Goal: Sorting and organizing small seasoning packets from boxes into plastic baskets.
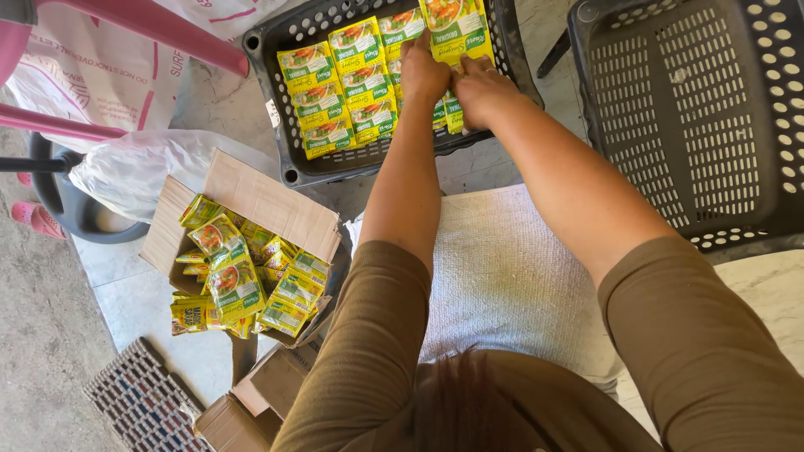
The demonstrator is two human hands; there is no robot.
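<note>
An open cardboard box [251, 201] of loose yellow-green sachets [239, 276] lies on the floor. In the dark plastic crate [276, 75], the left hand [423, 71] presses sachet rows [339, 84]; the right hand [481, 92] has its grip closed on a sachet strip [456, 29]. An empty crate [695, 117] stands rightmost.

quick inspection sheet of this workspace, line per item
surface: pale stone floor, white cloth under the person
job's things: dark crate holding rows of green-yellow sachets; cardboard box with loose sachets
clutter: empty dark crate, plastic bag, woven mat
grips: left hand and right hand both on sachets in the crate; grip unclear
cables: nothing seen
surroundings: pink chair legs, pink sandal
</note>
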